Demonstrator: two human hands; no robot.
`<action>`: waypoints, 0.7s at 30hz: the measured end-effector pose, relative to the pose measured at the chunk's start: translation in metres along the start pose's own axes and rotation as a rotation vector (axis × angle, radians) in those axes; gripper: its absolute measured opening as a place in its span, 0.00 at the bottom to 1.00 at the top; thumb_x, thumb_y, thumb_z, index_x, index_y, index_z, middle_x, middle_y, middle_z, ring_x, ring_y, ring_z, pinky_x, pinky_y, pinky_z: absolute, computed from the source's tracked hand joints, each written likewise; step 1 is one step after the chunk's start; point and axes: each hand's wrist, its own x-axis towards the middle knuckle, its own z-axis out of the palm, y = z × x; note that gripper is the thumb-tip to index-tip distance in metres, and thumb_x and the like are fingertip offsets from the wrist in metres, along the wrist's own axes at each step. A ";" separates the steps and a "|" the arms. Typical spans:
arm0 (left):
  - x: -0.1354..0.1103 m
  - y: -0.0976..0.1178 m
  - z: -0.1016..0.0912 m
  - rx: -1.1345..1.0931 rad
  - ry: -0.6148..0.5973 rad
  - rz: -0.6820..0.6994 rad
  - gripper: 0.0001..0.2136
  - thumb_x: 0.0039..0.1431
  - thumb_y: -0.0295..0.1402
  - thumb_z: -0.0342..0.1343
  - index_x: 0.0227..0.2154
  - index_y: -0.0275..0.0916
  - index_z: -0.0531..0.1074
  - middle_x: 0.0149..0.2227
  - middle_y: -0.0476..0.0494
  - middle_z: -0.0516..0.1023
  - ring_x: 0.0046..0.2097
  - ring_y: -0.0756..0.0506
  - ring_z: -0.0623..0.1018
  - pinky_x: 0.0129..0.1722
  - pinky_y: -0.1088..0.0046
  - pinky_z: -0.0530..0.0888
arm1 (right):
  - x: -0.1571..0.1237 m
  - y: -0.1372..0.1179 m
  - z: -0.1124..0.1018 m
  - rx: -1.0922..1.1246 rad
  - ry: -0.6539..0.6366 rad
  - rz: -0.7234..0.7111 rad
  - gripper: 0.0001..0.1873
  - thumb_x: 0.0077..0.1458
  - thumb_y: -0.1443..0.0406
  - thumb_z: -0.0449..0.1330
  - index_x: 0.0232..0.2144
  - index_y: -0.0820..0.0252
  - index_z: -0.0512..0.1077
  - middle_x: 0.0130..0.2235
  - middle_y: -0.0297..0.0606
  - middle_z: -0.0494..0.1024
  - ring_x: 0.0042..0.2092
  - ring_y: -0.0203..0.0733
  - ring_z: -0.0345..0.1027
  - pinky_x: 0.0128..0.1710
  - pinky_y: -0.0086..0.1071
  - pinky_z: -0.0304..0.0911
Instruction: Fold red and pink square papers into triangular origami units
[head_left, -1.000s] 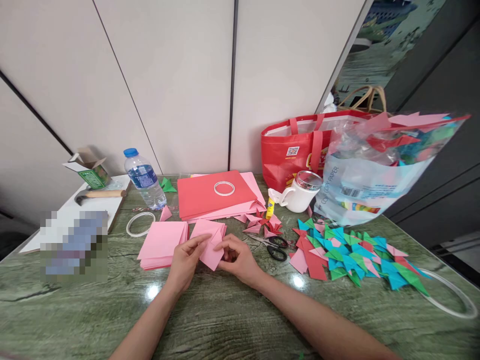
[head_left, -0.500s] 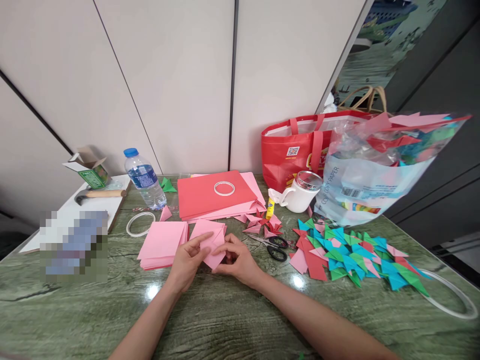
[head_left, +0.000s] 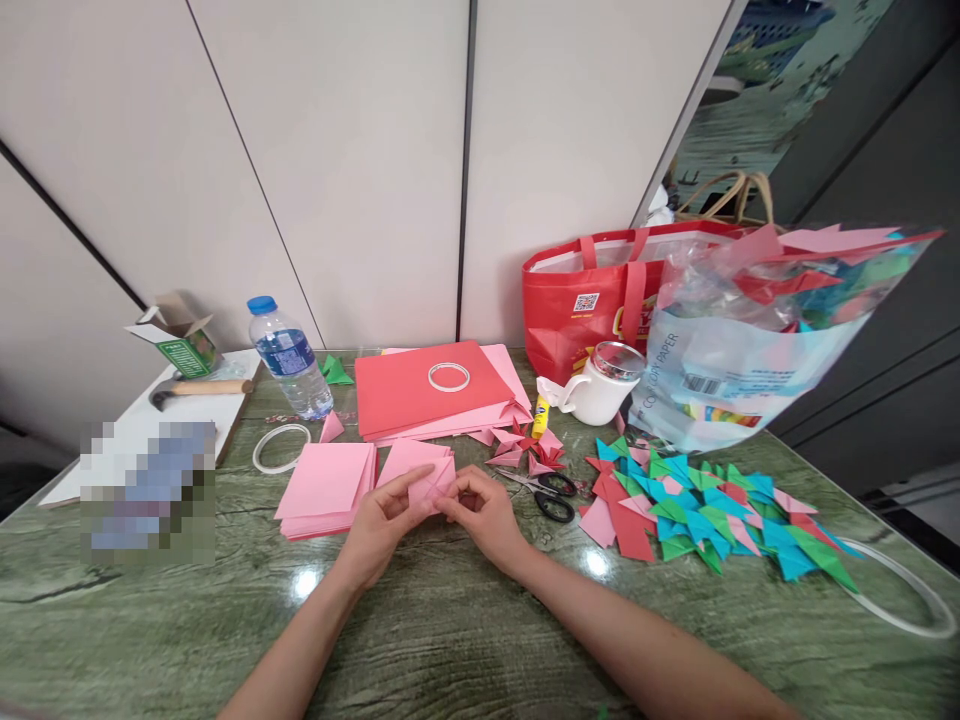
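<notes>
A small piece of pink paper (head_left: 430, 487) with crease lines is held above the table, between both hands. My left hand (head_left: 382, 520) is closed on its left side, thumb and forefinger along the edge. My right hand (head_left: 484, 512) pinches its lower right part, with the other fingers curled. Directly behind the held paper lies a pink paper stack (head_left: 397, 460), partly covered by it and by my left hand. To the left sits a thicker stack of pink paper squares (head_left: 326, 485). Black-handled scissors (head_left: 551, 492) lie just right of my right hand.
Red sheets (head_left: 405, 385) with a tape roll (head_left: 449, 377) lie at the back. Folded pink and red pieces (head_left: 510, 455), a glue stick (head_left: 540, 415) and a white mug (head_left: 600, 390) stand right of them. Colourful folded pieces (head_left: 697, 505) cover the right. A water bottle (head_left: 289, 365) and hammer (head_left: 202, 388) are left.
The pink paper has turned and moved slightly up and right. My right hand's fingers have shifted to a pinch at its lower right; my left hand still holds the left side.
</notes>
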 end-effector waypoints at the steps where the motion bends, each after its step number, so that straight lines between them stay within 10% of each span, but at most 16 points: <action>1: 0.000 0.001 0.000 -0.005 -0.010 -0.010 0.25 0.40 0.33 0.65 0.46 0.39 0.73 0.42 0.43 0.77 0.44 0.43 0.72 0.44 0.67 0.68 | 0.000 -0.001 0.000 0.006 0.004 0.002 0.11 0.45 0.61 0.65 0.20 0.60 0.69 0.27 0.32 0.66 0.25 0.32 0.62 0.22 0.26 0.59; 21: 0.000 -0.004 0.002 0.084 0.074 0.041 0.27 0.41 0.35 0.65 0.48 0.35 0.71 0.32 0.46 0.76 0.33 0.48 0.73 0.35 0.72 0.70 | -0.002 0.000 0.000 0.033 0.019 -0.002 0.10 0.44 0.62 0.65 0.29 0.59 0.71 0.31 0.34 0.67 0.29 0.34 0.61 0.26 0.26 0.61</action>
